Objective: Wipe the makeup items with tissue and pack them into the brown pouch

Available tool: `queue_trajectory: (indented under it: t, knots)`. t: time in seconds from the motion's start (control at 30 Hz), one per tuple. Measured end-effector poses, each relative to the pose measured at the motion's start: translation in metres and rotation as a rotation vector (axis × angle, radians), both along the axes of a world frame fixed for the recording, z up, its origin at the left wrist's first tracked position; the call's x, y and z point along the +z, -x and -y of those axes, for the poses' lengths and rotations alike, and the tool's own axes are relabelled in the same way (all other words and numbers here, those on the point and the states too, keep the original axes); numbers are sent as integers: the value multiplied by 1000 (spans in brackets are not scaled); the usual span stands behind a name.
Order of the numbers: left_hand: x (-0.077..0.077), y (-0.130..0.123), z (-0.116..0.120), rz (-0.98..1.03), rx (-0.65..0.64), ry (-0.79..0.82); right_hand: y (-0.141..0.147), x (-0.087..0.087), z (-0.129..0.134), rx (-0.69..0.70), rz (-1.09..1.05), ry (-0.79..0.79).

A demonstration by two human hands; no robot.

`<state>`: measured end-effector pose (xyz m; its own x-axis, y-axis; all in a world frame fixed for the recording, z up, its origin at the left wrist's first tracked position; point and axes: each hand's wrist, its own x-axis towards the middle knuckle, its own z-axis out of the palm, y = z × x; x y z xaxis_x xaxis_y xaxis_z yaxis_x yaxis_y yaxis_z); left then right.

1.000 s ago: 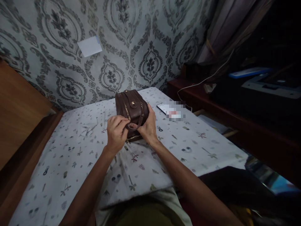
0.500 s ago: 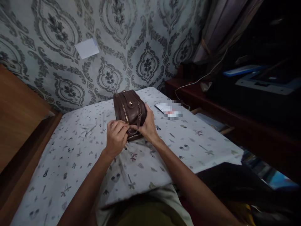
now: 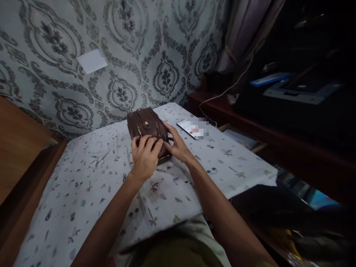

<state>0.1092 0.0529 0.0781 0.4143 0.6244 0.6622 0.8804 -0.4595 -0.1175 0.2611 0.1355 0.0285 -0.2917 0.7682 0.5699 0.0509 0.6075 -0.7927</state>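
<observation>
A small brown handbag [image 3: 144, 118] with gold zippers and a gold-studded tab stands on the patterned white cloth. My left hand [image 3: 145, 155] lies over the near end of the bag, fingers slightly spread and resting on it, covering part of the zippers. On the bag's right side, my right hand [image 3: 178, 146] holds it, with the fingers along the side and the thumb at the near corner. The bag's underside and far side are hidden.
A smartphone [image 3: 189, 128] with a lit screen lies right of the bag. The patterned cloth [image 3: 105, 193] covers the surface. A white card [image 3: 91, 61] is against the wallpaper. At the right are a dark red desk [image 3: 200, 98], a thin white cable [image 3: 222, 92] and a partly open drawer.
My left hand has gone from pinching at the front zipper to lying with its fingers over the bag's near end. My right hand stays at the right side. The view has shifted slightly.
</observation>
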Motion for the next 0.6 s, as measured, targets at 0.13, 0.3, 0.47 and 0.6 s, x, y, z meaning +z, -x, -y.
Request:
queue_trajectory:
  t: [0.13, 0.3, 0.47, 0.6]
  knots:
    - [5, 0, -13, 329, 0, 23, -7, 2, -1, 59, 5, -10]
    - [4, -1, -18, 581, 45, 67, -15, 5, -2, 84, 52, -13]
    - [1, -5, -15, 575, -1, 95, -13, 5, -3, 59, 61, -5]
    - [-3, -6, -11, 467, -66, 77, -5, 2, -3, -19, 18, -21]
